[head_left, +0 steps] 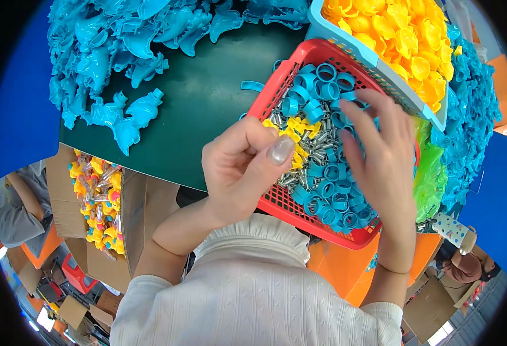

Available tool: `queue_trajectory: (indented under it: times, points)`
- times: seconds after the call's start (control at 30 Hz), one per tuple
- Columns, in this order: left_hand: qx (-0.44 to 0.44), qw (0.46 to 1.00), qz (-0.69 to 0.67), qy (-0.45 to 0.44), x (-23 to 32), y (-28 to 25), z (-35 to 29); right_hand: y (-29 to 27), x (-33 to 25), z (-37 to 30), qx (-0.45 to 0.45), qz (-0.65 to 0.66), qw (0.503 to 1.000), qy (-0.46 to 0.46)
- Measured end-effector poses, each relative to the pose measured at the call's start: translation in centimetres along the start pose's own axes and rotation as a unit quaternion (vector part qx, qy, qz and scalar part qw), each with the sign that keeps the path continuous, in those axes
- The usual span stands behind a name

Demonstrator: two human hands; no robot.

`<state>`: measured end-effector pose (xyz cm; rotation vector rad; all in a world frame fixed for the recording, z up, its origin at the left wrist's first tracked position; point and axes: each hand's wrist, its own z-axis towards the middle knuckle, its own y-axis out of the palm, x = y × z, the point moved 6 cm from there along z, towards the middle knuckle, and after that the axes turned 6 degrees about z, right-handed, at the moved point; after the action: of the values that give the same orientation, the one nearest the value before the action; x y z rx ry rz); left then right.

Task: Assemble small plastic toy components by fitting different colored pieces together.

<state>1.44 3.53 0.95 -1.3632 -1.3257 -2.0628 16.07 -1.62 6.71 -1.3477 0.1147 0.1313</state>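
Note:
A red plastic basket point(273, 89) lies in front of me, holding blue rings point(334, 202), small yellow plastic pieces point(301, 128) and small silver metal parts point(321, 141). My left hand point(230, 167) is closed above the basket's left side, its thumb pressed against the curled fingers. Whatever it may grip is hidden. Over the basket's right side hovers my right hand point(386, 158), fingers bent and spread apart. Its fingertips are just above the blue rings, and nothing shows between them.
Blue moulded plastic pieces point(144, 109) heap across the green tabletop point(207, 81). Beyond the red basket stands a light blue basket point(360, 52) of yellow shells point(406, 40). More blue pieces point(466, 109) pile at right, near a green bag point(429, 179). A cardboard box point(132, 202) holds yellow toys point(101, 202).

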Motion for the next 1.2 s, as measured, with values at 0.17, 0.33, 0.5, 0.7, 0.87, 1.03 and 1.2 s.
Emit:
queue_trajectory:
  times: [0.17,0.33,0.5,0.7,0.87,1.03,1.2]
  points:
    - [0.016,0.946,0.264,0.19,3.8,-2.5,-1.5,1.8,-2.3,-0.1,-0.017,0.127,0.989,-0.073]
    - [0.22,0.669,0.689,0.17,7.8,-8.4,-2.4,1.7,-1.9,-0.9,-0.018,0.18,0.981,-0.075]
    - [0.267,0.516,0.807,0.106,8.1,-13.6,-3.9,1.5,-2.0,-1.1,0.001,0.209,0.974,-0.086]
    - [0.21,0.614,0.76,0.038,4.7,-15.3,-2.2,1.6,-1.8,-1.3,0.0,0.224,0.971,-0.088]
    - [0.11,0.625,0.771,0.061,1.5,-10.9,-0.9,1.8,-1.7,-1.3,-0.023,0.245,0.967,-0.071]
    - [0.089,0.651,0.749,0.081,1.0,-9.0,0.0,2.1,-1.5,-1.6,-0.023,0.254,0.964,-0.071]
    - [0.132,0.65,0.742,0.096,2.6,-9.5,-0.2,2.2,-1.2,-1.6,-0.025,0.268,0.961,-0.067]
